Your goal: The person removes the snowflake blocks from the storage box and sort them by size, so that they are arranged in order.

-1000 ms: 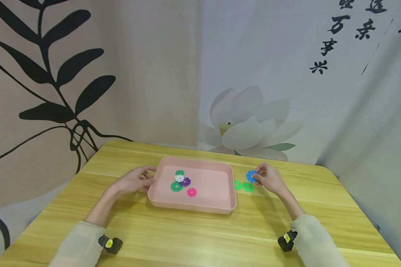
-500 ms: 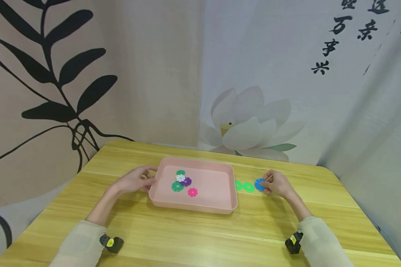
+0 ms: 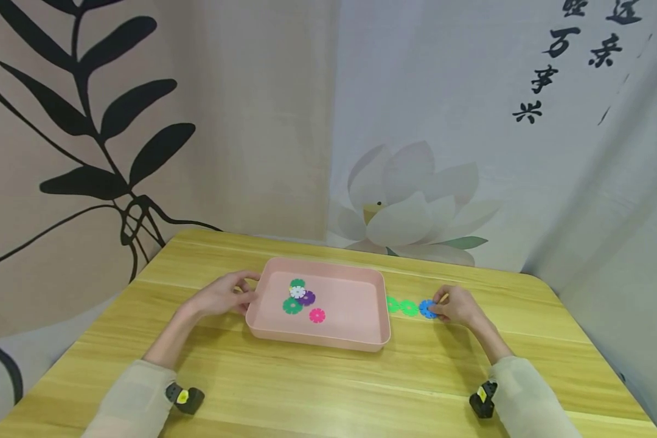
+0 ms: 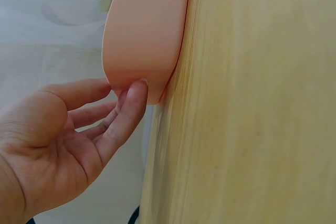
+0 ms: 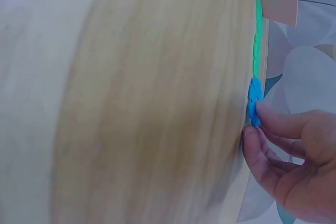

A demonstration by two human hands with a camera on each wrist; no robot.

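My right hand (image 3: 460, 306) pinches a blue notched snowflake disc (image 3: 427, 309) between thumb and fingers, low at the table. Beside it, two light green snowflake discs (image 3: 409, 308) lie in a row reaching to the tray's right side. In the right wrist view, the blue disc (image 5: 254, 100) sits edge-on at the end of the green row (image 5: 257, 40). My left hand (image 3: 223, 294) touches the left end of a pink tray (image 3: 356, 344). The left wrist view has its fingertips against the outer wall (image 4: 139, 40), the fingers loosely bent.
Inside the tray lie a pink disc (image 3: 317, 315), a purple disc (image 3: 307, 298), a white disc (image 3: 298, 292) and two dark green ones, several overlapping. The wooden table (image 3: 328, 389) ends at a printed curtain (image 3: 263, 152) behind. Black cameras (image 3: 185, 398) are strapped to both sleeves.
The right hand has come down and to the right with the blue disc, from above the green row to its right end. The left hand stays at the tray.
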